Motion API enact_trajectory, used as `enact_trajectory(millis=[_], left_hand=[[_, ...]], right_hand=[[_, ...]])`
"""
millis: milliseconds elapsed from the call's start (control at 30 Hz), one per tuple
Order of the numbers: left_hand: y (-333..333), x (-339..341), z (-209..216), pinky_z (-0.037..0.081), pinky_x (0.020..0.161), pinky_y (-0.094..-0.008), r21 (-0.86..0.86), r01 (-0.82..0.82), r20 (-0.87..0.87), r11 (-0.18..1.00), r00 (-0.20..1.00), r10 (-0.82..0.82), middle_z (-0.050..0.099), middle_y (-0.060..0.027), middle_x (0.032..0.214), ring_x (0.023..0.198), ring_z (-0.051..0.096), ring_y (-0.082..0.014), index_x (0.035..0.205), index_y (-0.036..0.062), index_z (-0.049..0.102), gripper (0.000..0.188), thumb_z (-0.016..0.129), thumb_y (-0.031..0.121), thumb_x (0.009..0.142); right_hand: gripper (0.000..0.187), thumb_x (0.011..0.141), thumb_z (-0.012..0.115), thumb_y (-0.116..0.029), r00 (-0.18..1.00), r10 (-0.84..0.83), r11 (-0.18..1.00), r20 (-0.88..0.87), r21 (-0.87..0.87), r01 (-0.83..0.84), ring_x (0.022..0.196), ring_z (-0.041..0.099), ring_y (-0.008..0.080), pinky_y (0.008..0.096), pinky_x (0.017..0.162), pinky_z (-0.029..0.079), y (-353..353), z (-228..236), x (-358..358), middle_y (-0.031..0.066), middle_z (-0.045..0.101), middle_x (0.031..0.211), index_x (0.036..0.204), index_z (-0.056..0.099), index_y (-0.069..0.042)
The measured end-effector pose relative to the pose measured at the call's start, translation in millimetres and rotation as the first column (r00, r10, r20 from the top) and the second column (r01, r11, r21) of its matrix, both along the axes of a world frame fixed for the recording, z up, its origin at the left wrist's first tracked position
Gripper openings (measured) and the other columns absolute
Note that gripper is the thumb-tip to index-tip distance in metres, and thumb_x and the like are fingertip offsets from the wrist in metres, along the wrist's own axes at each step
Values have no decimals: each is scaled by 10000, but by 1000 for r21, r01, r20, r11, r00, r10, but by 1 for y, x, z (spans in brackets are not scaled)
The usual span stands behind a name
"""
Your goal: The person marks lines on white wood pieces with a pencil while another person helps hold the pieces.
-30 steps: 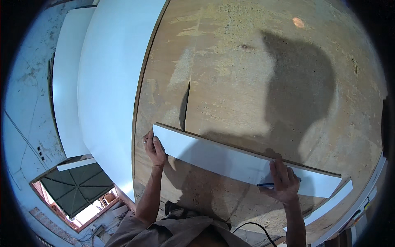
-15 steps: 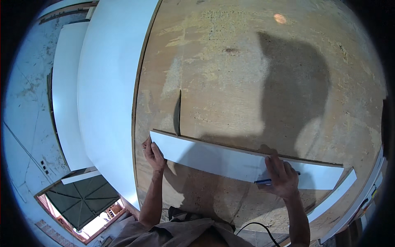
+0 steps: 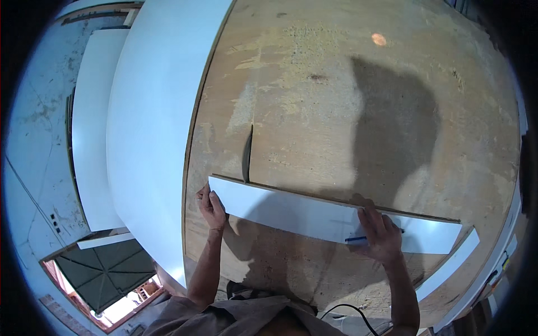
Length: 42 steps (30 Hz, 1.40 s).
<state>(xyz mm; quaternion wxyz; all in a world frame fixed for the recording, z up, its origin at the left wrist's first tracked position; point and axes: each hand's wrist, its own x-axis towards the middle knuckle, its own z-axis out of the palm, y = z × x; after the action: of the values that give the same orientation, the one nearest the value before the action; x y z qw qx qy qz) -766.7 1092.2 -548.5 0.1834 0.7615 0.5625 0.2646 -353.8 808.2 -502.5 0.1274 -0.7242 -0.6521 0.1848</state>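
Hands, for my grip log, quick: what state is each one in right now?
Left hand: closed on the left end of the white board.
Right hand: closed, holding a blue pen over the board.

A worn plywood tabletop (image 3: 314, 123) spread across the centre; a white board (image 3: 280, 204) rested lower centre, a narrower strip (image 3: 448, 266) lower right

I've got one long white board (image 3: 319, 214), brown along its far edge, set crosswise on the near side, right end angled nearer. Can't tell if it's fully flat. Slim blue pen (image 3: 354, 239) over its right half, mid-length hidden.
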Motion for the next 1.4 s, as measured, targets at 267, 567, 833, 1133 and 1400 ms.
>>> enact_trajectory(millis=[267, 567, 833, 1133, 1400], left_hand=[[1, -12, 7, 444, 825, -454, 57, 55, 11, 997, 998, -56, 626, -241, 981, 939, 562, -390, 1321, 1, 605, 400, 477, 154, 975], [17, -10, 47, 363, 1044, -493, 138, 439, -206, 888, 889, -408, 484, -188, 1449, 1261, 491, -376, 1433, 43, 501, 515, 520, 215, 949], [31, -14, 40, 411, 1055, -494, 140, 510, -24, 849, 859, -512, 506, -233, 1373, 1260, 482, -418, 1399, -26, 484, 547, 553, 146, 884], [33, -17, 31, 399, 1074, -502, 143, 542, 5, 828, 837, -548, 471, -264, 1381, 1262, 461, -440, 1395, -56, 469, 539, 535, 110, 887], [35, -8, 35, 395, 1074, -498, 125, 539, 5, 833, 839, -544, 463, -264, 1390, 1263, 453, -440, 1401, -60, 475, 538, 506, 87, 885]], right_hand=[[1116, 529, 898, -498, 997, -78, 985, 30, -152, 81, 1189, 575, 331, 505, 910, 559, 8, 18, -30, 102, 455, 1445, 1485, 435, -154], [1087, 535, 875, -550, 960, -173, 983, 220, -16, 181, 1197, 560, 331, 466, 896, 586, 16, 41, -59, 164, 479, 1393, 1436, 465, -102], [1084, 554, 835, -635, 932, -174, 983, 317, 117, 143, 1149, 588, 330, 437, 849, 605, 12, 37, -63, 147, 503, 1349, 1431, 467, -114], [1064, 533, 833, -647, 926, -184, 972, 330, 202, 121, 1080, 625, 288, 411, 780, 624, 7, 25, -65, 115, 527, 1294, 1399, 507, -122], [1068, 527, 799, -692, 915, -205, 974, 348, 164, 156, 1037, 631, 259, 407, 702, 623, 7, 28, -60, 106, 523, 1275, 1392, 518, -131]])
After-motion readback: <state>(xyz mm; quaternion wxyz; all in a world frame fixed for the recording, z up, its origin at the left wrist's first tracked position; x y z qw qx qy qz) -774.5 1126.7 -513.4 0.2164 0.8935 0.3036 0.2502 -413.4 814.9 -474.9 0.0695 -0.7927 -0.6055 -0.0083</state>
